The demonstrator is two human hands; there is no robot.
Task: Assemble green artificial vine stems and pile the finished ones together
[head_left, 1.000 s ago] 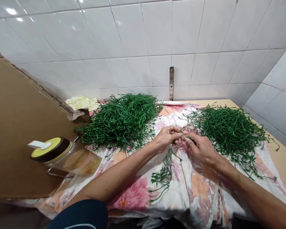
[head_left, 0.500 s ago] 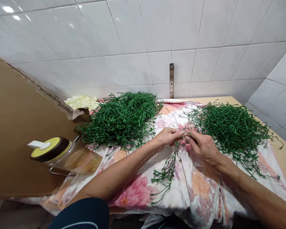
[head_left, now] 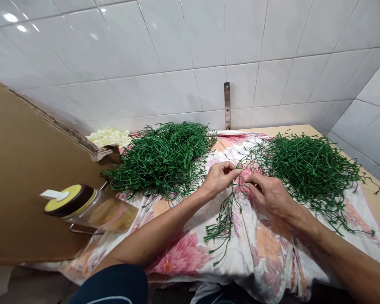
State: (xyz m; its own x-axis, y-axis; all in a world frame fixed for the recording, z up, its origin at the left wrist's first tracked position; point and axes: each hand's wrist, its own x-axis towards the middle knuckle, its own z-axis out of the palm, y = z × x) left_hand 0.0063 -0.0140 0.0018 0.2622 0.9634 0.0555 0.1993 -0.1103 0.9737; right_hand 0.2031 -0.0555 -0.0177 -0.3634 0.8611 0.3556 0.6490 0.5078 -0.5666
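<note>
Between thumb and fingers, my left hand (head_left: 221, 176) pinches a small bunch of thin green stems (head_left: 223, 219) with little knobbed, branching tips. The bunch hangs down over the flowered cloth, and some strands stick up above the grip. Just to its right is my right hand (head_left: 269, 192), its thumb and fingers drawn together at the strands. Whatever lies between those fingertips is too small to make out. A big heap of green stems (head_left: 164, 160) lies to the left of my hands. Another heap of the same stems (head_left: 307, 169) lies to the right.
Flowered cloth (head_left: 180, 257) covers much of the wooden table (head_left: 294, 131). At left stand a cardboard box (head_left: 34, 169) and a tilted clear jar (head_left: 110, 213) with a yellow and brown lid. A pale yellow pile (head_left: 109, 137) lies behind. White tiled wall (head_left: 164, 42) closes the back.
My hands have drawn slightly apart, the left moving a little up and left with the bunch. The right hand stays nearly in place. The view has shifted slightly.
</note>
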